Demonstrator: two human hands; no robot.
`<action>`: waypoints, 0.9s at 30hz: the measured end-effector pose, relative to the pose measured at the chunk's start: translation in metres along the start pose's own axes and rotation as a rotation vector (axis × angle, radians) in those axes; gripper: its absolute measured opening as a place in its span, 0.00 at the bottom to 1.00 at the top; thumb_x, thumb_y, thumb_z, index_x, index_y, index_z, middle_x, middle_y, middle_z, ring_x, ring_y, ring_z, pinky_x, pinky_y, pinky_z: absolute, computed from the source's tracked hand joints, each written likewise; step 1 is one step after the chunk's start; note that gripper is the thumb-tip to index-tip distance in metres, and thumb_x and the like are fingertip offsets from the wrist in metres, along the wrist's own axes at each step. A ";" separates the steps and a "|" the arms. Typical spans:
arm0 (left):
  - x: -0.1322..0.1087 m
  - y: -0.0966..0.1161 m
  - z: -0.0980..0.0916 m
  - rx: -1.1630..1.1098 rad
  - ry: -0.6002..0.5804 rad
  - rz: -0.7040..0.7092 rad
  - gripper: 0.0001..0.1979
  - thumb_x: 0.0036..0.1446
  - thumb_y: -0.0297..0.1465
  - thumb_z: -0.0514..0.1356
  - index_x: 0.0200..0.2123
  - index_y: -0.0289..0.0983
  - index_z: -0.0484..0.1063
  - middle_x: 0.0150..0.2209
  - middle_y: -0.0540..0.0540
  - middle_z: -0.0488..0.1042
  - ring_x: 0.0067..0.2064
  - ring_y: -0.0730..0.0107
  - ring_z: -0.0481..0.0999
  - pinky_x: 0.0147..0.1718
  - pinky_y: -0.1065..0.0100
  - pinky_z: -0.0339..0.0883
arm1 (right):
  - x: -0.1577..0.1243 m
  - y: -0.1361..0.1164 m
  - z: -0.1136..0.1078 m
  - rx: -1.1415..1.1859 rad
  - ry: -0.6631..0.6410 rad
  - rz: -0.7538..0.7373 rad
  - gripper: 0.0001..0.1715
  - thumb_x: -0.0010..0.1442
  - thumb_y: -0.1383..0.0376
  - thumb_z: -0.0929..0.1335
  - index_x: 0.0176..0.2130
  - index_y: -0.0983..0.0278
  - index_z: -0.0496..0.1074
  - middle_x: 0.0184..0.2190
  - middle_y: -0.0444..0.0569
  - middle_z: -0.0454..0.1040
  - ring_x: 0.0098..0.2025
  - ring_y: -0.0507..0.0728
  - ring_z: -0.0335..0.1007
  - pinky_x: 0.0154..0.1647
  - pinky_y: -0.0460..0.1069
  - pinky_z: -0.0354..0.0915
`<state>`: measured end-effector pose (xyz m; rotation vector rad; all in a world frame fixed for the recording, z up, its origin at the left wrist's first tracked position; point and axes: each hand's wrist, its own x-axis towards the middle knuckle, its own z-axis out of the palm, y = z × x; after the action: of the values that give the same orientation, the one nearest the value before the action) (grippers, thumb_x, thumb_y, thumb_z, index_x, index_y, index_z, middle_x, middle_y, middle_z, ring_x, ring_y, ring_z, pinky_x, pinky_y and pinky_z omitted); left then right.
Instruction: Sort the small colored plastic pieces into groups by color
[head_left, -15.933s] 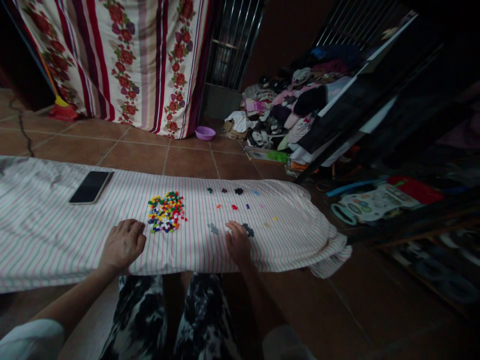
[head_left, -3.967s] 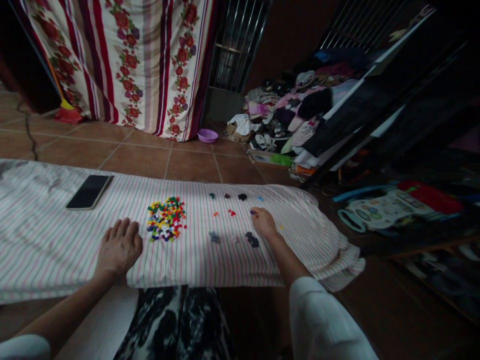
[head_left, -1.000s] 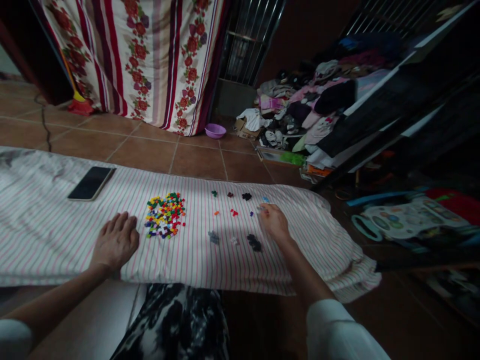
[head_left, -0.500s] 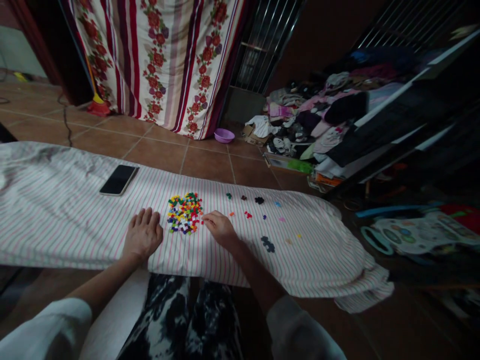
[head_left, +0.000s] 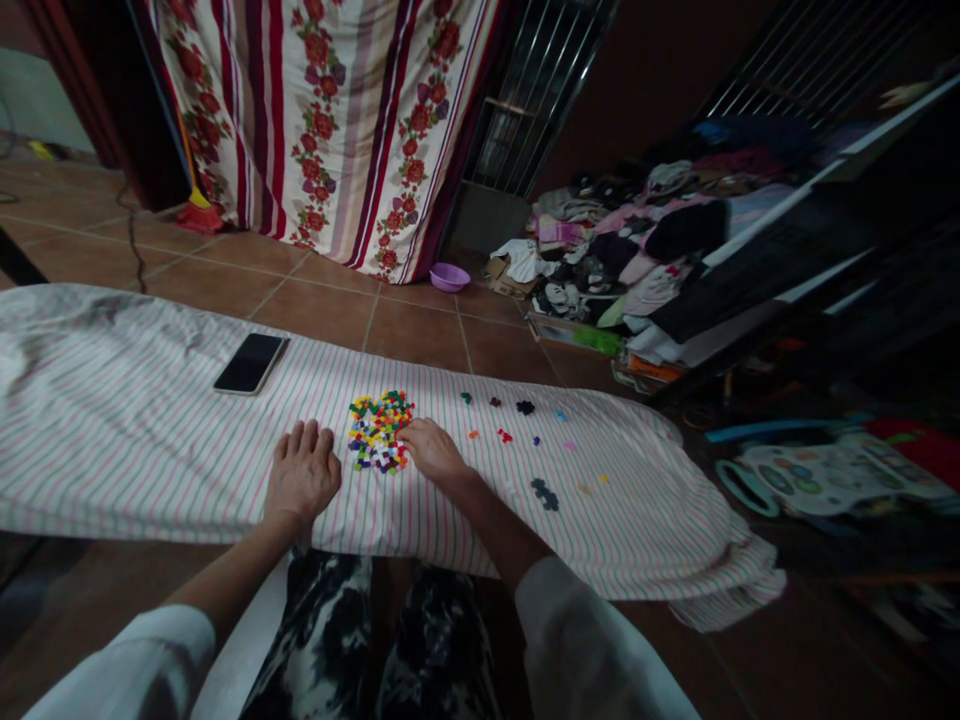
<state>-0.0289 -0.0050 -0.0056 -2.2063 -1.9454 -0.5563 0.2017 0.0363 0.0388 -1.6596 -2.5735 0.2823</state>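
Observation:
A pile of small colourful pieces, like tiny blocks or beads [head_left: 379,432], lies on the striped cloth [head_left: 180,450]. My left hand [head_left: 304,475] rests flat on the cloth to the left of the pile, fingers stretched out, holding nothing. At the pile's right edge my right hand [head_left: 431,448] has its fingertips pinched together; whatever they hold is too small to make out. Right of that hand sit small single-colour groups: a grey group [head_left: 544,494], a black group [head_left: 525,407], a red group [head_left: 505,436], a green group [head_left: 466,398] and several others.
A phone [head_left: 251,363] lies on the cloth at the back left. Beyond, on the tiled floor, are a purple basin [head_left: 449,277], a red broom [head_left: 200,214] and a heap of clothes [head_left: 622,235]. A floral curtain [head_left: 330,130] hangs behind.
The view has shifted slightly, so the things on the cloth appear a little further right. My right hand has moved left against the pile's edge. My left hand stays flat.

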 end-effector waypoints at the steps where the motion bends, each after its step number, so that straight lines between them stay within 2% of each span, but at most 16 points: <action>1: 0.000 0.000 0.000 -0.004 -0.002 0.000 0.20 0.61 0.32 0.49 0.52 0.34 0.71 0.60 0.33 0.69 0.64 0.48 0.64 0.61 0.49 0.55 | 0.001 0.000 0.000 -0.015 -0.008 0.002 0.18 0.67 0.71 0.63 0.49 0.59 0.78 0.44 0.51 0.77 0.49 0.57 0.68 0.51 0.49 0.62; 12: -0.001 -0.002 0.002 0.020 0.014 0.014 0.21 0.60 0.32 0.50 0.53 0.34 0.71 0.60 0.32 0.69 0.64 0.48 0.65 0.61 0.49 0.56 | 0.006 -0.001 0.003 0.005 -0.042 0.053 0.15 0.67 0.69 0.63 0.49 0.62 0.76 0.47 0.53 0.76 0.51 0.58 0.68 0.53 0.50 0.62; 22: 0.000 -0.001 0.001 -0.017 0.006 0.005 0.20 0.60 0.32 0.49 0.52 0.34 0.71 0.60 0.33 0.69 0.64 0.47 0.64 0.62 0.48 0.55 | 0.004 -0.002 0.003 0.037 -0.056 0.037 0.20 0.66 0.71 0.62 0.51 0.57 0.77 0.47 0.50 0.77 0.51 0.57 0.70 0.52 0.49 0.63; 27: 0.000 -0.001 0.001 -0.004 0.001 0.011 0.20 0.60 0.31 0.49 0.52 0.34 0.71 0.60 0.32 0.69 0.64 0.47 0.64 0.62 0.48 0.55 | 0.005 0.002 0.003 0.023 -0.041 0.023 0.18 0.67 0.70 0.63 0.49 0.58 0.77 0.47 0.49 0.78 0.50 0.57 0.70 0.53 0.49 0.63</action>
<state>-0.0295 -0.0050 -0.0064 -2.2174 -1.9315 -0.5601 0.2009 0.0410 0.0348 -1.6940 -2.5715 0.3486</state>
